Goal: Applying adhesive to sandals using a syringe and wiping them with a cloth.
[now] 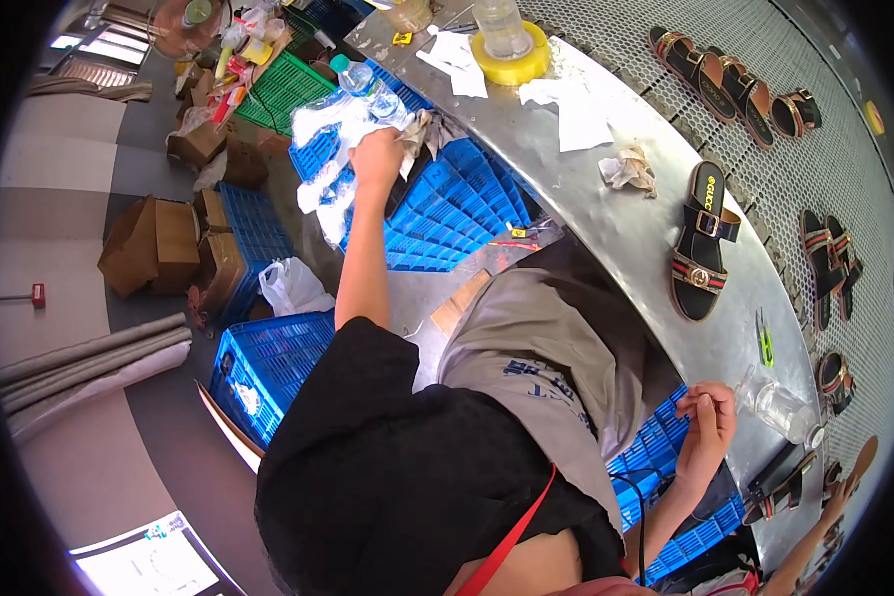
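My left hand (377,157) reaches out to the upper left, over a blue plastic crate (457,204). It is in among crumpled white wads (330,121), beside a clear plastic bottle (370,91) with a turquoise cap. Its fingers are hidden, so I cannot see what it grips. My right hand (707,422) hovers at the metal table's near edge with fingers curled and thumb against them; anything between them is too small to tell. Close to it are green-handled snips (764,338) and a clear bottle (787,411) on its side. A dark strapped sandal (703,243) lies farther up the table (626,233).
Yellow tape (515,62) encircles a clear container, near white papers (571,114) and a crumpled scrap (630,171). Several sandals (740,89) rest on a mesh belt (765,164) beyond the table. Cardboard boxes (159,243) stand left. Another person's arm (810,541) comes in lower right.
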Demonstrator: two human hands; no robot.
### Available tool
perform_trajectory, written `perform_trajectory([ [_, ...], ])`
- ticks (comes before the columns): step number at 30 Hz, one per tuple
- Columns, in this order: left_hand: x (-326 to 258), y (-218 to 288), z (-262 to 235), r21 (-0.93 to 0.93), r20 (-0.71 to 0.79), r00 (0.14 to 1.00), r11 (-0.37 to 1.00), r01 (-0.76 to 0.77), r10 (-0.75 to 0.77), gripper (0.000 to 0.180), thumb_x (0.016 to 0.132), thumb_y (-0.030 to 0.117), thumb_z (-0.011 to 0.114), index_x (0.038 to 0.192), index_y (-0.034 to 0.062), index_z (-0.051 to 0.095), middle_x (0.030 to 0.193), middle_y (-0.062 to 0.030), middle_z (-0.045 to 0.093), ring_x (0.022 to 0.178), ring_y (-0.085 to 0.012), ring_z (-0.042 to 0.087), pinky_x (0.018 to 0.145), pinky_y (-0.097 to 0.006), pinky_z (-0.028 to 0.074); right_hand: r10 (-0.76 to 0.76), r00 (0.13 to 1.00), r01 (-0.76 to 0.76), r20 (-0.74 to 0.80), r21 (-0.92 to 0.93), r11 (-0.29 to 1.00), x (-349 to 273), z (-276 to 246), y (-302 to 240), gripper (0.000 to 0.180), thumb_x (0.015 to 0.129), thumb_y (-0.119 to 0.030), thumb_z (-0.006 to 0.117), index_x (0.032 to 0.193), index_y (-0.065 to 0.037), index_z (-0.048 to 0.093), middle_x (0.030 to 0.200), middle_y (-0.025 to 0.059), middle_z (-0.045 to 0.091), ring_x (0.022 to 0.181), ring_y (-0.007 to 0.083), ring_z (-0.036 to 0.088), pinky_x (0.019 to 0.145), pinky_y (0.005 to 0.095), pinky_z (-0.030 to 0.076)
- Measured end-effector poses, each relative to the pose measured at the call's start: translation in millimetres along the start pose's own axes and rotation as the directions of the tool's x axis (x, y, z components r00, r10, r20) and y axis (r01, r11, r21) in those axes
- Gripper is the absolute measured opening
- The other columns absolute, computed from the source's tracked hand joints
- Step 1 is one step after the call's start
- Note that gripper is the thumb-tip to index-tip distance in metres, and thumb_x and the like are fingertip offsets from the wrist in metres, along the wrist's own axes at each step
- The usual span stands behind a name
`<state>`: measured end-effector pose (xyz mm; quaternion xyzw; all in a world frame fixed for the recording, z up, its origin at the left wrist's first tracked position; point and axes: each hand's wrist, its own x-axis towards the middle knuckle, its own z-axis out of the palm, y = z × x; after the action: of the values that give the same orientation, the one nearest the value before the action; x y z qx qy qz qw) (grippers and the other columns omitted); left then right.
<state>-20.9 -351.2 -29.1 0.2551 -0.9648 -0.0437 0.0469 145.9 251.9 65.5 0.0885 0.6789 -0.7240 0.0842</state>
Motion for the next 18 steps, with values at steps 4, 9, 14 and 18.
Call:
perform_trajectory([
  [4, -35.8, 23.8, -84.4, -0.177, -0.142, 0.955, 0.942, -0.284, 0.261, 0.026, 0.095, 0.021, 0.06, 0.109, 0.0035, 0.072, 0.101, -0.0183, 0.072, 0.091, -0.0334, 0.071, 0.079, -0.038, 0.053, 0.01, 1.0, -0.011, 0.006, 0.001, 1.0, -3.0, 3.4, -3.8, 0.01, 0.101, -0.009, 0.054, 0.101, -0.001, 0.06, 0.097, 0.0068, 0.059, 0.081, 0.0128, 0.058, 0.072, 0.0265, 0.047],
  [9, -97.9, 92.9, -202.3, -0.451, 0.055, 0.636, 0.588, -0.672, 0.769, 0.015, 0.091, 0.005, 0.064, 0.103, -0.0015, 0.069, 0.1, -0.0138, 0.067, 0.095, -0.0299, 0.064, 0.084, -0.037, 0.05, -0.033, 0.992, 0.05, 0.123, -0.139, 0.989, -2.8, 20.2, -30.9, 0.005, 0.097, -0.003, 0.058, 0.1, 0.0, 0.061, 0.096, 0.0086, 0.06, 0.081, 0.0156, 0.059, 0.074, 0.0275, 0.047],
  [14, -136.8, 173.7, -197.1, -0.668, -0.009, 0.267, 0.193, -0.719, 0.964, 0.017, 0.089, 0.001, 0.062, 0.105, 0.0043, 0.066, 0.092, -0.0142, 0.063, 0.084, -0.0338, 0.06, 0.073, -0.039, 0.049, -0.32, 0.887, 0.447, 0.332, -0.446, 0.776, 1.0, 46.1, -57.6, 0.027, 0.083, 0.008, 0.066, 0.11, 0.003, 0.063, 0.113, 0.018, 0.064, 0.098, 0.0286, 0.063, 0.087, 0.0342, 0.05],
  [18, -173.6, 225.8, -160.4, -0.821, -0.024, 0.147, 0.064, -0.567, 0.989, 0.012, 0.094, 0.008, 0.06, 0.106, 0.0043, 0.063, 0.092, -0.0128, 0.065, 0.083, -0.0334, 0.064, 0.072, -0.04, 0.051, -0.425, 0.788, 0.612, 0.445, -0.491, 0.62, 23.1, 83.7, -85.6, 0.06, 0.082, -0.001, 0.072, 0.139, 0.0, 0.051, 0.13, 0.022, 0.059, 0.12, 0.0365, 0.06, 0.102, 0.0419, 0.047],
])
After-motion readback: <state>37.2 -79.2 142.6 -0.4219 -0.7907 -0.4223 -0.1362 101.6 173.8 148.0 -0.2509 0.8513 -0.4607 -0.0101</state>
